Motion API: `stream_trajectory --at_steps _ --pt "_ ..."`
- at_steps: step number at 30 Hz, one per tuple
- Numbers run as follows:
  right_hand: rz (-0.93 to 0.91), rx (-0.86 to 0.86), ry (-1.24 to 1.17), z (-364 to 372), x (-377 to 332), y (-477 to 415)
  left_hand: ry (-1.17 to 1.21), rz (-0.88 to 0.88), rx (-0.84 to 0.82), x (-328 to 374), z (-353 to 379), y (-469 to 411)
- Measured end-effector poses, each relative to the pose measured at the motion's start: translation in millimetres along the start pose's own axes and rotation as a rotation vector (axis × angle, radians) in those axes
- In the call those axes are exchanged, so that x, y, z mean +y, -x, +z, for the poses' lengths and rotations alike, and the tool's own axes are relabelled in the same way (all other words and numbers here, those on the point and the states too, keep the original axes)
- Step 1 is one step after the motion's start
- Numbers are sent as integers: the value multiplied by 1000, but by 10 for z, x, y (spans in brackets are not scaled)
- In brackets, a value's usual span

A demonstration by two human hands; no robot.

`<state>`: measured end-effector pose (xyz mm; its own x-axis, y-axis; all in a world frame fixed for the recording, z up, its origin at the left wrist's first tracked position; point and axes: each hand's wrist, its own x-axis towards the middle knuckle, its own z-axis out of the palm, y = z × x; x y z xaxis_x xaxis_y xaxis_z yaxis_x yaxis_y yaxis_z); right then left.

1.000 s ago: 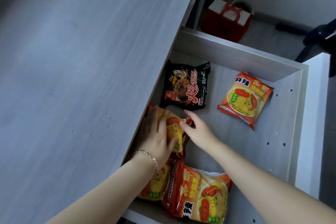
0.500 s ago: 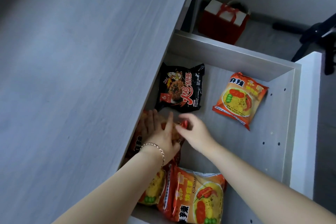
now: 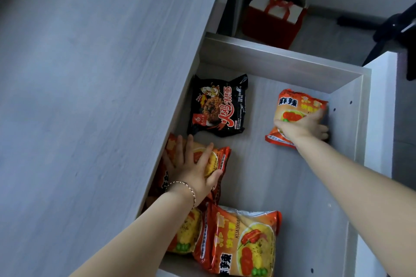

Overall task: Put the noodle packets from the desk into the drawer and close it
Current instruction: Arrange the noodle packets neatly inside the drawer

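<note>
Left hand pressing flat on orange packet under bench edge, right hand gripping second packet at drawer wall, black packet lying between, red bag beyond.

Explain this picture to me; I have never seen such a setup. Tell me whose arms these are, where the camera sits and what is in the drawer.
There is no machine here: the two grips are a person's bare hands. The single picture comes from a camera worn on that person's head, looking down, so both arms reach in from the bottom edge. On the left is the grey desk top; beside it is an open drawer. The left hand, with a bracelet at its wrist, rests with fingers spread on an orange noodle packet by the desk edge. The right hand holds a second orange packet at the drawer's right side. A black noodle packet lies untouched. At the near end lie two more orange packets. A red gift bag stands on the floor beyond.
</note>
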<state>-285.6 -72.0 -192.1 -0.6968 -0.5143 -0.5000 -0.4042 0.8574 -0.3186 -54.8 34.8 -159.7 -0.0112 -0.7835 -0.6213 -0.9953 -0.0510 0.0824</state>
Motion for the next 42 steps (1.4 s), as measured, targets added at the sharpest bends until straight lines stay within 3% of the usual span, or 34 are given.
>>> stream_trajectory --at_steps 2,5,8,11,13,16,19,23,36,39,42 --pt "-49 -52 -71 -59 166 107 3 -5 5 1 -2 1" --pt "-455 -136 -1 -164 560 371 3 -4 4 5 -8 -5" --pt "-909 -402 336 -231 848 581 -1 -3 1 8 -20 -1" --pt "-1130 -580 683 -116 834 710 18 -6 7 14 -20 1" --pt "-1113 -693 716 3 746 783 26 -2 4 17 -26 7" --pt "-992 -806 491 99 681 856 7 -5 -17 23 -45 13" --pt "-866 -699 335 184 689 890 -46 24 9 43 -107 -21" --pt "-781 -523 427 342 692 1018 -206 239 -34 133 -270 -168" --pt "-625 -660 454 346 573 927 -376 204 -273 207 -431 -288" --pt "-649 -746 433 266 380 839 -404 325 -104 279 -585 -186" --pt "-676 -541 225 214 85 724 -322 489 389 133 -826 -133"
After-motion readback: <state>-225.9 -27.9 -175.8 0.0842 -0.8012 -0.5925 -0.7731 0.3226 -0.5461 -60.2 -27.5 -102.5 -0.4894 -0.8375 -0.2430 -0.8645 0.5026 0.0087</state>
